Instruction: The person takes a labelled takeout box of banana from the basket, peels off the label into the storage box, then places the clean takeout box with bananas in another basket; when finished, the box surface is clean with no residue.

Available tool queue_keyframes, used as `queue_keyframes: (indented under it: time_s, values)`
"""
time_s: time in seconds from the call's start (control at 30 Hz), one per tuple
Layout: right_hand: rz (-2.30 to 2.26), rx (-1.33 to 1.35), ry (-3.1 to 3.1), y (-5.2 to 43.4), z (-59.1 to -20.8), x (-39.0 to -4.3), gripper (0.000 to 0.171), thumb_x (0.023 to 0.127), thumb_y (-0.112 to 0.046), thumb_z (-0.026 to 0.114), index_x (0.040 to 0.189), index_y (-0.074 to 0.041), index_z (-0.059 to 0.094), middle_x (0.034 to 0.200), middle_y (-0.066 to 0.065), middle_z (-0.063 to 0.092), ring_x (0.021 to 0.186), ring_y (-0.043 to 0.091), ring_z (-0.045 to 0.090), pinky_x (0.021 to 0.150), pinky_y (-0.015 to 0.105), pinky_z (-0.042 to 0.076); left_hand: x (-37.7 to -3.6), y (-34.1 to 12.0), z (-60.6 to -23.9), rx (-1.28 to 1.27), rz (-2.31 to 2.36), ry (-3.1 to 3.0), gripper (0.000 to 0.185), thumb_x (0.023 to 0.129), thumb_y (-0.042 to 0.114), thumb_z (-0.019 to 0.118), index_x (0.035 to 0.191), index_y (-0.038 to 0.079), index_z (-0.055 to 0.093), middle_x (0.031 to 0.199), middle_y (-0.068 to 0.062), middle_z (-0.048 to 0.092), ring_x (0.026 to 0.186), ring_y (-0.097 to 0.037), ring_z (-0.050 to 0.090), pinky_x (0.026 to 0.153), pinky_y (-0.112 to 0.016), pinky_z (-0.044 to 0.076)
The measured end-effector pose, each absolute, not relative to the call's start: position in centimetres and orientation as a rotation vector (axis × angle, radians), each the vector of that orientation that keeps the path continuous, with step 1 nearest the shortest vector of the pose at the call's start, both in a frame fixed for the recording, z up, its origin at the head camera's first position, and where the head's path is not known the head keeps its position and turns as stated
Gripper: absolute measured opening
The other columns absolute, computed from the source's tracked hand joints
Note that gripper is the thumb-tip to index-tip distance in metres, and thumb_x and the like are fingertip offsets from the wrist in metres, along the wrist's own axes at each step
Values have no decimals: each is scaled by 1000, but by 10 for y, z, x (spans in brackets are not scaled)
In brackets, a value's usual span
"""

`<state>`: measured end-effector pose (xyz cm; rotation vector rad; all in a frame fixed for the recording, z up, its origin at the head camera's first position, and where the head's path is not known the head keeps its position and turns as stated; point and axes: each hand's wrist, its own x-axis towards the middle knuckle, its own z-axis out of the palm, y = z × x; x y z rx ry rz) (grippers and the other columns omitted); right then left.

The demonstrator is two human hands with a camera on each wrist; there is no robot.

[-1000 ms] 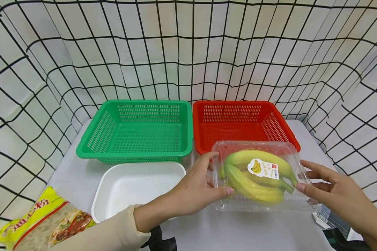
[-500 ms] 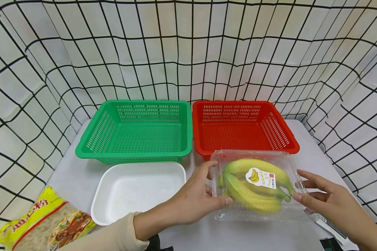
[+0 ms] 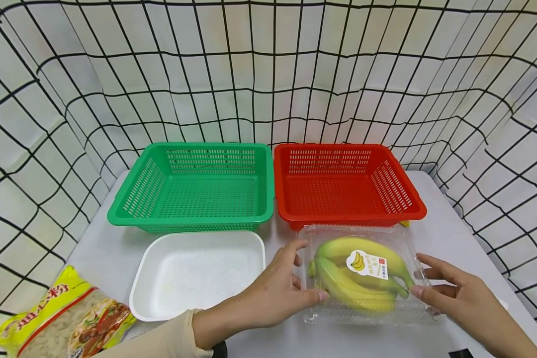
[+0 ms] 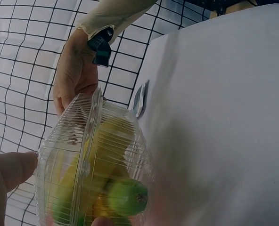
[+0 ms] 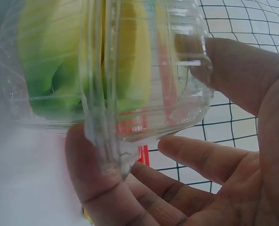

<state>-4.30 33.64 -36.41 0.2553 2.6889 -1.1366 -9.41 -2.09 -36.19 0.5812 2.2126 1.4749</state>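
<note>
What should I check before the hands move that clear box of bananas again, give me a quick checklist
1. Left hand on the banana box: ok, thumb on the lid and fingers at its left end.
2. Right hand on the box: ok, thumb and fingers round its right end.
3. Lid closed: cannot tell; the seam looks together in the wrist views, but the latch is not clear.
4. Red basket free of contents: ok.
5. Green basket free of contents: ok.
6. White tray apart from the box: ok, only the left hand lies between them.
</note>
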Motion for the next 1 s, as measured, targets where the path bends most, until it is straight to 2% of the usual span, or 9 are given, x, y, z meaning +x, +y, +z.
queue_keyframes:
  time_s: [0.1,0.3,0.47,1.0]
  values:
    - [-1148,270,2663,337,-367,-44,82,98,-37,75,162,-7,34,141,31,54,106,23,72,71,29,61,-95,-21,-366,579,1476,2198,92,89,38,82,160,15,29,139,-13,45,88,-9,67,75,-29,55]
    - [-1160,264,2652,337,-375,-46,82,96,-38,76,162,-10,36,140,27,56,106,22,72,71,30,61,-96,-22,-372,574,1452,2203,92,89,38,81,160,14,28,141,-16,45,90,-8,66,75,-29,55]
    - [-1171,256,2616,338,-380,-49,83,97,-37,75,162,-8,34,141,30,55,109,27,72,72,30,62,-96,-22,-375,559,1429,2208,94,88,39,81,161,13,27,143,-17,44,90,-8,65,75,-29,54]
    - [-1142,332,2571,330,-387,-63,86,96,-39,76,162,-4,33,140,32,55,105,27,72,75,36,64,-99,-22,-381,564,1396,2226,95,89,36,81,161,9,24,146,-22,43,88,-9,64,75,-30,54]
